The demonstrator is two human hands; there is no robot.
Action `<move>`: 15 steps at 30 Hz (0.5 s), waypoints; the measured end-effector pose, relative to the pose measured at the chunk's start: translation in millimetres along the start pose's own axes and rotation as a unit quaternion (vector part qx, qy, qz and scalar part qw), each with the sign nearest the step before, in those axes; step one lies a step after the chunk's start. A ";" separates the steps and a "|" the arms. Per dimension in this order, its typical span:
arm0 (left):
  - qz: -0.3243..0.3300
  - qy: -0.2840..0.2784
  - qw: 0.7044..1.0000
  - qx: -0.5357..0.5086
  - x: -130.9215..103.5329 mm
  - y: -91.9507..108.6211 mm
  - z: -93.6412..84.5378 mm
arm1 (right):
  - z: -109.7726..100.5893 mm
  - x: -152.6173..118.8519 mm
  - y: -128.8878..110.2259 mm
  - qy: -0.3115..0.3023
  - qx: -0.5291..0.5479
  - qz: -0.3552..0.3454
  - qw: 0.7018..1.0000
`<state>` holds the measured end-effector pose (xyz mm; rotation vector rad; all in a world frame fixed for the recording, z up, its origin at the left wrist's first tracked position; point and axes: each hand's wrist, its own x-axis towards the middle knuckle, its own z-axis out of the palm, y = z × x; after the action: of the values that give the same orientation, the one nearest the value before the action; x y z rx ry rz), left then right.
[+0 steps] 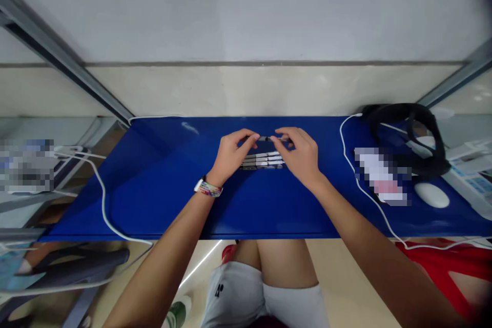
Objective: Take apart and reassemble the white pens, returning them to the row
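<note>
Worktop (161, 189) of deep blue ran wide and flat before you. Toward its right end lay a black looped band (439, 138), with a white cable (343, 138) curving down on the band's left side; keeping your right forearm (357, 225) off that cable seemed wise. Your left hand (232, 154) and right hand (304, 155) faced each other over the worktop's far half, each curled into a fingertip pinch, thumbs turned inward. Nearer to you than those fingertips lay a row of slim, pale, pen-like sticks (264, 160), side by side, partly masked by your hands; low wrists could easily have nudged it out of line, so a little lift made sense. Smallest of all, one slender stick (265, 139) spanned the gap between your hands, gripped toward both ends. Whether it touched the worktop could not be told from above. Light, even pressure from both sides probably served best, with the stick held roughly parallel to the row.
</note>
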<state>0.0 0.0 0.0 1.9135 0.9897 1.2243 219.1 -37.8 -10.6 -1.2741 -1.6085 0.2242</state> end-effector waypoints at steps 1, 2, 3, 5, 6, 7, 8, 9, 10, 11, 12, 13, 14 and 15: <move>-0.003 0.010 1.000 -0.017 7.7 -6.0 -0.1 | 3.7 9.2 3.0 0.007 0.009 0.015 1.000; -0.009 0.017 0.999 -0.036 15.0 -13.0 -0.4 | 7.9 18.2 7.1 0.012 0.027 0.031 0.999; -0.015 0.027 0.998 -0.052 21.5 -20.7 -0.8 | 12.5 26.8 12.2 0.016 0.057 0.049 0.997; -0.028 0.048 0.995 -0.084 31.9 -37.2 -1.9 | 21.6 40.7 24.7 0.001 0.164 0.096 0.982; -0.035 0.060 0.993 -0.100 35.5 -45.2 -2.4 | 25.6 45.4 31.3 -0.012 0.219 0.127 0.967; -0.043 0.071 0.990 -0.114 38.2 -52.5 -2.9 | 29.0 48.4 37.7 -0.028 0.264 0.156 0.952; -0.048 0.078 0.988 -0.124 39.9 -58.9 -3.1 | 31.6 49.9 43.7 -0.037 0.296 0.176 0.938; -0.056 0.076 0.987 -0.132 40.8 -64.2 -3.2 | 33.4 50.1 49.1 -0.044 0.315 0.189 0.929; -0.063 0.075 0.985 -0.141 40.9 -68.3 -3.0 | 34.5 49.3 53.8 -0.051 0.326 0.197 0.923; -0.070 0.073 0.984 -0.148 40.5 -71.3 -2.7 | 34.9 48.0 57.7 -0.058 0.335 0.202 0.919; -0.076 0.070 0.983 -0.152 39.6 -73.3 -2.3 | 35.0 46.6 60.9 -0.062 0.344 0.205 0.914; -0.081 0.070 0.982 -0.156 38.4 -74.5 -1.8 | 34.9 45.6 63.3 -0.065 0.352 0.209 0.910; -0.084 0.071 0.981 -0.158 36.9 -75.0 -1.4 | 34.8 44.9 65.0 -0.065 0.359 0.213 0.906; -0.087 0.072 0.981 -0.159 35.2 -75.1 -1.0 | 34.8 44.8 66.0 -0.062 0.362 0.218 0.904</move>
<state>-9.6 68.0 -46.5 1.4773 0.9485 1.3422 236.2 40.6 -44.3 -1.0062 -1.1323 1.0941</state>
